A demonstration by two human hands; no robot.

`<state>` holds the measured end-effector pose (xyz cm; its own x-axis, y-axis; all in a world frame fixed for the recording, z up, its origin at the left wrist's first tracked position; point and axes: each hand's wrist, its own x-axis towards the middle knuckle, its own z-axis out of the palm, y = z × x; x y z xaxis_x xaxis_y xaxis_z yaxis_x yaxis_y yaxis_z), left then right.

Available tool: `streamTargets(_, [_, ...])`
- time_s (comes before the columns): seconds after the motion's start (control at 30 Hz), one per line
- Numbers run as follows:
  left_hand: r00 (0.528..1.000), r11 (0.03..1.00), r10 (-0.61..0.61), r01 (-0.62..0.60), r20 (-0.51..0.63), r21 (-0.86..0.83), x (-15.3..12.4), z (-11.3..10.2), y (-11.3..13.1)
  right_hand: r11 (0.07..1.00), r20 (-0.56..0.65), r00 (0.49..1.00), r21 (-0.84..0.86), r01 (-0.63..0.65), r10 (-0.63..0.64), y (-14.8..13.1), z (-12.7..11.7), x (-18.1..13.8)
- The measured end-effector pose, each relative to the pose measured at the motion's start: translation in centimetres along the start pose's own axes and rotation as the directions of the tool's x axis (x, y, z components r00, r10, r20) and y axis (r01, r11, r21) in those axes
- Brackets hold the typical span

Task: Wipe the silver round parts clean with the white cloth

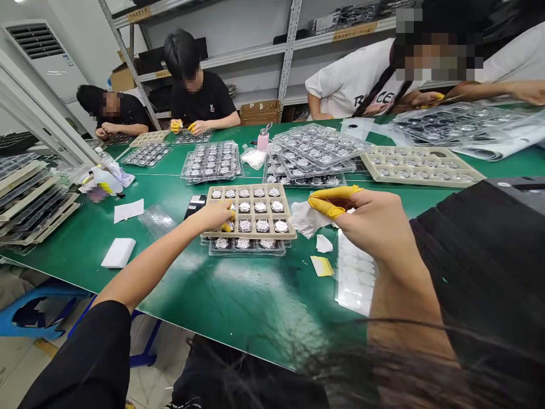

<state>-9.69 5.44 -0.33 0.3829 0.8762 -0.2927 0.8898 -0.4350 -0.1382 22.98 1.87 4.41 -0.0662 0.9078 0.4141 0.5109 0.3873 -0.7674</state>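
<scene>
My left hand, with yellow finger cots, reaches into the left side of a beige tray. Its fingers curl down at the left column of round silver watch parts; whatever they grip is hidden. Under the beige tray lies a clear plastic tray with more such parts. To the right, my right hand is raised above the table, yellow-covered thumb and fingers pinched together. Anything between those tips is too small to make out. Behind and left of them lies a crumpled white cloth.
Stacked clear trays and a pink bottle stand farther back. A yellow-white packet and white sheet lie near my right arm. Piled trays fill the left end. Co-workers sit opposite.
</scene>
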Motion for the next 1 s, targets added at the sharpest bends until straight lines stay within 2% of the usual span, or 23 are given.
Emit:
streamTargets(0.13, [0.994,0.994,-0.108,0.108,0.008,-0.004,0.5,-0.6,-0.2,1.0,0.003,1.0,0.021,0.017,-0.017,-0.5,-0.6,-0.2])
streamTargets(0.3, [0.946,0.946,-0.32,0.322,0.052,-0.045,-0.5,0.3,-0.5,0.998,-0.026,0.999,0.06,0.026,-0.024,-0.6,-0.9,-0.3])
streamTargets(0.4, [0.938,0.935,-0.343,0.346,0.049,-0.077,-1.9,0.6,-1.0,0.995,-0.005,1.0,0.102,0.008,-0.008,-0.5,-0.9,-0.2])
streamTargets(0.47, [0.955,0.95,-0.297,0.296,0.01,-0.094,-2.5,0.7,-1.5,0.985,0.04,0.999,0.171,-0.017,0.01,-0.3,-1.0,-0.1])
streamTargets(0.57, [0.997,0.991,-0.067,0.064,-0.026,-0.121,-2.3,0.9,-2.2,0.969,0.072,0.996,0.238,-0.068,0.052,0.3,-1.2,0.2])
streamTargets(0.63, [0.998,0.99,0.068,-0.069,-0.01,-0.126,-1.5,1.2,-2.4,0.969,0.051,0.994,0.223,-0.101,0.092,0.7,-1.3,0.4])
streamTargets(0.7, [0.996,0.991,0.085,-0.084,0.005,-0.108,-0.6,1.5,-2.4,0.967,0.057,0.992,0.223,-0.121,0.111,1.2,-1.3,0.5])
streamTargets(0.83, [0.999,0.998,-0.008,0.004,-0.054,-0.069,-1.0,1.4,-2.0,0.977,0.029,0.994,0.18,-0.112,0.108,2.4,-2.2,1.0])
streamTargets(0.93, [0.973,0.985,-0.168,0.161,-0.16,-0.059,-2.9,1.3,-2.5,0.981,-0.059,0.98,-0.013,-0.193,0.192,4.1,-3.5,1.5])
streamTargets(0.97, [0.959,0.972,-0.236,0.231,-0.156,-0.05,-3.5,1.3,-2.9,0.967,-0.1,0.969,-0.098,-0.237,0.227,4.9,-3.9,1.7])
streamTargets(1.0, [0.961,0.966,-0.258,0.255,-0.102,-0.043,-4.0,1.5,-3.3,0.944,-0.144,0.957,-0.18,-0.276,0.252,5.7,-4.3,1.9])
